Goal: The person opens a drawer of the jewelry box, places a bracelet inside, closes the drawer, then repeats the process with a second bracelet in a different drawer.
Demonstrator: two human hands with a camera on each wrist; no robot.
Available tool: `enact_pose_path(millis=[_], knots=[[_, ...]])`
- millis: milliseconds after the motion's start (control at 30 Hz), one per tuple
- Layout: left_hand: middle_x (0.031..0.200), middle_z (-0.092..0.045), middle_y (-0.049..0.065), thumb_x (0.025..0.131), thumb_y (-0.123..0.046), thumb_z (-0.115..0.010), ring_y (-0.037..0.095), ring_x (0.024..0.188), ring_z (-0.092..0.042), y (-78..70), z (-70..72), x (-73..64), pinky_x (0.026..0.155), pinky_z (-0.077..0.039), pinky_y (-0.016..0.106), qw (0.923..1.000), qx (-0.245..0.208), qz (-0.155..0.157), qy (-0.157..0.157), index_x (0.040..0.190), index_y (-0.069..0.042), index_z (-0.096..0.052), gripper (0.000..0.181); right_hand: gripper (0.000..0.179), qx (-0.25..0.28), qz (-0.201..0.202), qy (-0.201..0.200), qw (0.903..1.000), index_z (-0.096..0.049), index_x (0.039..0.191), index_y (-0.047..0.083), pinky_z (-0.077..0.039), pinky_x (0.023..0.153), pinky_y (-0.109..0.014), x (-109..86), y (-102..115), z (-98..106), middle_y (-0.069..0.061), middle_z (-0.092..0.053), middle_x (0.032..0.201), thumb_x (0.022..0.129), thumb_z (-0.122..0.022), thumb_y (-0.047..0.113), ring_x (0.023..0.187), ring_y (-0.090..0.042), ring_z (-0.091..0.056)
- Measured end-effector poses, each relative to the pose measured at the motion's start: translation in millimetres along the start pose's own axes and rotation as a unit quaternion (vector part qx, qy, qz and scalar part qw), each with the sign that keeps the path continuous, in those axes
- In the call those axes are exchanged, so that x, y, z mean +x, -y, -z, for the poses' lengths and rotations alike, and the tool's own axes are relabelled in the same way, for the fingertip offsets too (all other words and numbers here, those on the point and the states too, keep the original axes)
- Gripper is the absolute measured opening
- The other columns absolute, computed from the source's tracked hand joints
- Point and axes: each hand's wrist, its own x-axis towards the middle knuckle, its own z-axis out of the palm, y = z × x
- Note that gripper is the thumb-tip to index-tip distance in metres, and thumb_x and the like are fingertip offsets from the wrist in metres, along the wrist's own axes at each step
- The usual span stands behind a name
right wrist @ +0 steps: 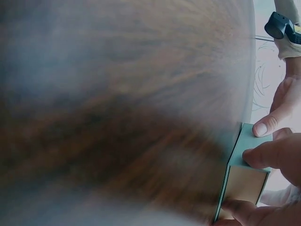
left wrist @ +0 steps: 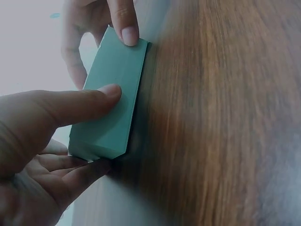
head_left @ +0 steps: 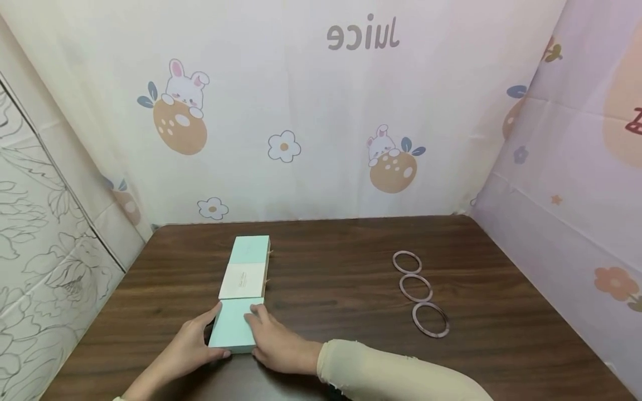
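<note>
Both hands hold the near mint-green box [head_left: 233, 324], which lies flat on the table at the near end of a row. My left hand [head_left: 188, 342] grips its left side, the thumb on the front face and the fingers along the left edge. From the right, my right hand [head_left: 281, 342] grips the same box, its thumb also on the front face in the left wrist view. A white box [head_left: 243, 280] sits directly beyond it, right at its far edge. Past that lies another mint-green box [head_left: 249, 249], in line with the other two.
Three pale purple rings [head_left: 407, 262] lie in a line on the right side of the brown wood-grain table [head_left: 341, 278]. Small tabs stick out from the right side of the far boxes. A printed curtain [head_left: 321, 184] hangs behind the table's back edge.
</note>
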Motion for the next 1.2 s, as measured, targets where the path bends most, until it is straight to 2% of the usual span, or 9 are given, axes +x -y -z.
enact_pose_path(millis=[400,700,900,1067,1200], knots=[[0.128,-0.048,0.037,0.061,-0.017,-0.091,0.041,0.114,-0.052,-11.1,-6.6,0.7,0.082,-0.05,0.041,0.9999,-0.012,0.005,-0.004,0.134,0.02,-0.038,0.098,0.062,-0.007,-0.011,-0.002,0.9999,-0.036,0.141,-0.003,-0.041,0.093,-0.023,-9.7,0.3,6.8,-0.02,-0.028,0.141,0.089,-0.065,0.01,0.125,-0.024,-0.044],[0.127,-0.05,0.034,0.06,-0.021,-0.091,0.042,0.115,-0.053,-19.5,-12.8,4.3,0.085,-0.048,0.043,0.9997,-0.013,-0.011,-0.018,0.133,0.018,-0.041,0.096,0.062,0.002,-0.026,-0.009,0.9996,-0.037,0.141,-0.002,-0.044,0.091,-0.026,-21.2,-1.8,16.0,-0.019,-0.028,0.142,0.088,-0.067,0.009,0.124,-0.026,-0.046],[0.131,-0.047,0.034,0.063,-0.022,-0.09,0.04,0.113,-0.054,-28.6,-18.2,8.2,0.083,-0.05,0.04,0.9991,-0.04,-0.015,-0.008,0.134,0.017,-0.04,0.096,0.061,0.025,-0.039,-0.009,0.9989,-0.037,0.142,-0.001,-0.046,0.086,-0.025,-31.6,-5.6,25.5,-0.018,-0.028,0.143,0.089,-0.066,0.007,0.12,-0.026,-0.048],[0.131,-0.049,0.031,0.062,-0.023,-0.09,0.037,0.114,-0.054,-40.1,-23.5,13.8,0.083,-0.049,0.041,0.9991,-0.038,-0.016,-0.008,0.134,0.016,-0.042,0.095,0.059,0.036,-0.049,-0.011,0.9981,-0.038,0.142,0.0,-0.047,0.084,-0.025,-41.6,-10.7,32.2,-0.018,-0.028,0.144,0.09,-0.065,0.007,0.119,-0.026,-0.049],[0.13,-0.051,0.029,0.061,-0.021,-0.091,0.034,0.112,-0.056,-48.1,-30.0,21.3,0.081,-0.05,0.038,0.9987,-0.04,-0.028,-0.014,0.134,0.015,-0.043,0.094,0.058,0.036,-0.05,-0.026,0.9978,-0.038,0.141,-0.001,-0.046,0.084,-0.024,-50.5,-16.4,37.6,-0.018,-0.027,0.145,0.09,-0.065,0.006,0.118,-0.025,-0.05]])
